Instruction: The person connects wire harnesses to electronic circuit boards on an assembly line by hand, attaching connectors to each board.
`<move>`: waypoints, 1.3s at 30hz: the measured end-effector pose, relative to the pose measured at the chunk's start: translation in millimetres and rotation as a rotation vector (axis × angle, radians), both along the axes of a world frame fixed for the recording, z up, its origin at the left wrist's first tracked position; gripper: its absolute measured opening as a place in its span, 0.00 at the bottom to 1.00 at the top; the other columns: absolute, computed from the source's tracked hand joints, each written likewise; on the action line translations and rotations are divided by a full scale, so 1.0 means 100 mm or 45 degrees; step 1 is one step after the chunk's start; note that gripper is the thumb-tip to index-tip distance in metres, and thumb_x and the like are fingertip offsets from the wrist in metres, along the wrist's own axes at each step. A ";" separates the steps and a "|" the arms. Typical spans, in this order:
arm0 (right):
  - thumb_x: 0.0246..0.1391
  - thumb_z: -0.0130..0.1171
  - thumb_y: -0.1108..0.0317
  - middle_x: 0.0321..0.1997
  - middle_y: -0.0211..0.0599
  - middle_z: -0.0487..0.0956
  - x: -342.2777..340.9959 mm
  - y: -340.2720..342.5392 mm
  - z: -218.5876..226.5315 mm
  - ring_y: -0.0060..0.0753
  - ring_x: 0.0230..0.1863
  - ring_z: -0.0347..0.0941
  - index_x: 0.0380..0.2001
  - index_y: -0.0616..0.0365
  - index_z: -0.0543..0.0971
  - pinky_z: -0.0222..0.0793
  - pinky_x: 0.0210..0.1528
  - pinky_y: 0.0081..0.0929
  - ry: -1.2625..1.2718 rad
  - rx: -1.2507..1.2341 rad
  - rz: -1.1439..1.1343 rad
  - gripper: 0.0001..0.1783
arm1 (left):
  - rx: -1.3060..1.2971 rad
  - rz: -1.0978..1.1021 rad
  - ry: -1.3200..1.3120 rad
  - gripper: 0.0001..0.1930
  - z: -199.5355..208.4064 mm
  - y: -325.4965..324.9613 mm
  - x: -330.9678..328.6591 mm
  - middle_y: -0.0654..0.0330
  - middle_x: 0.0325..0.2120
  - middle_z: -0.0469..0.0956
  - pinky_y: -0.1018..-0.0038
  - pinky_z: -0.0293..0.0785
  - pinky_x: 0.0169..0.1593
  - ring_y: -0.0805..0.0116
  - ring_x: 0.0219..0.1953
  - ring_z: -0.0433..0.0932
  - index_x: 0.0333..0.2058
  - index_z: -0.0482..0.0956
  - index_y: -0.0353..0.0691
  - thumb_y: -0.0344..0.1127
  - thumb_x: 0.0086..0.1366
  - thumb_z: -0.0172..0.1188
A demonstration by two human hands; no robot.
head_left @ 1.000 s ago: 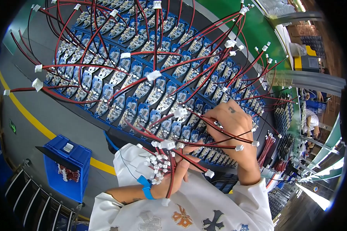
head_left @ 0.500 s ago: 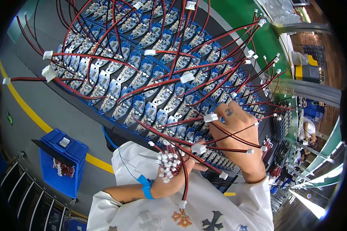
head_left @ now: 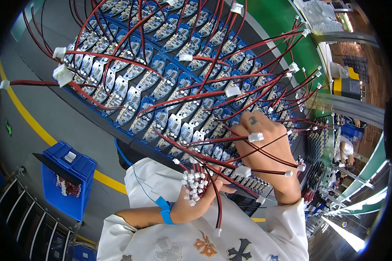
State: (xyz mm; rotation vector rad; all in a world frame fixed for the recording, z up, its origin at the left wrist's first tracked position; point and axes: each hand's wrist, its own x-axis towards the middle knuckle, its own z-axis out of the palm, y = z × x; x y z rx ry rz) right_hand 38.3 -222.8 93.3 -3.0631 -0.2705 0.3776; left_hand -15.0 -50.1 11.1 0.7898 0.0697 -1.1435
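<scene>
My left hand [head_left: 198,204], with a blue strap at its wrist, is closed around a bundle of short red-and-black wires tipped with white connectors [head_left: 195,185]. It is in front of the near edge of panels of blue circuit boards [head_left: 128,106]. My right hand [head_left: 265,148] reaches over the right part of these boards, fingers curled down. Its fingertips, and whatever they pinch, are hidden behind the hand. Red-and-black wires rise from many boards, and some, with white connectors [head_left: 255,137], cross in front of my right hand.
A blue bin [head_left: 67,198] with more wires inside stands at the lower left, beside a yellow floor line [head_left: 28,119]. A metal rack [head_left: 30,222] is near it. Past the boards runs a green surface [head_left: 270,21]. Another person [head_left: 346,150] is far off at the right.
The boards and their wires appear slightly farther right in the picture. My right hand has shifted a little up and left over the boards. My left hand keeps its bundle.
</scene>
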 end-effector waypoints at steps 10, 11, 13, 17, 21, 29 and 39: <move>0.30 0.56 0.75 0.29 0.37 0.70 -0.13 -0.07 -0.04 0.40 0.30 0.67 0.24 0.60 0.75 0.63 0.32 0.35 -0.012 -0.006 0.084 0.10 | -0.102 -0.092 -0.145 0.13 -0.03 0.00 0.05 0.46 0.53 0.58 0.72 0.70 0.42 0.56 0.41 0.76 0.37 0.62 0.29 0.35 0.67 0.35; 0.30 0.56 0.75 0.29 0.37 0.70 -0.17 -0.08 -0.02 0.40 0.30 0.67 0.24 0.60 0.75 0.63 0.32 0.35 -0.020 -0.007 0.081 0.10 | -0.068 -0.126 -0.028 0.12 0.00 -0.01 0.07 0.46 0.52 0.59 0.70 0.70 0.44 0.55 0.41 0.76 0.37 0.63 0.29 0.34 0.67 0.36; 0.28 0.58 0.74 0.29 0.37 0.70 -0.32 -0.04 0.02 0.39 0.32 0.67 0.28 0.60 0.77 0.62 0.33 0.34 -0.323 0.353 0.012 0.15 | -0.070 -0.117 -0.200 0.15 -0.08 0.01 -0.01 0.48 0.48 0.65 0.74 0.72 0.37 0.58 0.40 0.77 0.40 0.65 0.30 0.37 0.67 0.36; 0.32 0.66 0.74 0.30 0.39 0.76 -0.72 0.14 0.12 0.37 0.28 0.70 0.26 0.62 0.79 0.65 0.29 0.29 -0.054 1.011 -0.535 0.12 | 0.075 -0.141 -0.111 0.05 -0.12 0.01 -0.16 0.66 0.23 0.76 0.84 0.63 0.21 0.83 0.18 0.65 0.34 0.72 0.36 0.30 0.62 0.50; 0.35 0.66 0.76 0.29 0.44 0.77 -0.89 0.18 -0.03 0.38 0.30 0.71 0.29 0.66 0.78 0.67 0.32 0.30 -0.057 1.299 -0.724 0.13 | -0.082 -0.146 -0.182 0.13 -0.12 0.05 -0.24 0.58 0.34 0.75 0.80 0.70 0.31 0.75 0.30 0.75 0.44 0.68 0.33 0.22 0.59 0.48; 0.37 0.63 0.79 0.26 0.45 0.78 -1.18 0.12 -0.04 0.35 0.30 0.77 0.26 0.67 0.79 0.72 0.29 0.24 -0.720 1.796 -0.954 0.08 | -0.168 -0.064 -0.601 0.17 -0.01 -0.03 -0.06 0.43 0.41 0.72 0.65 0.68 0.49 0.55 0.45 0.72 0.43 0.63 0.35 0.43 0.68 0.32; 0.35 0.63 0.79 0.20 0.32 0.72 -0.83 -0.18 -0.10 0.21 0.18 0.65 0.25 0.63 0.80 0.57 0.19 0.18 -0.560 1.146 -0.880 0.08 | -0.117 0.126 -0.443 0.15 -0.02 0.02 -0.09 0.49 0.20 0.73 0.71 0.70 0.23 0.65 0.16 0.70 0.41 0.60 0.37 0.43 0.68 0.32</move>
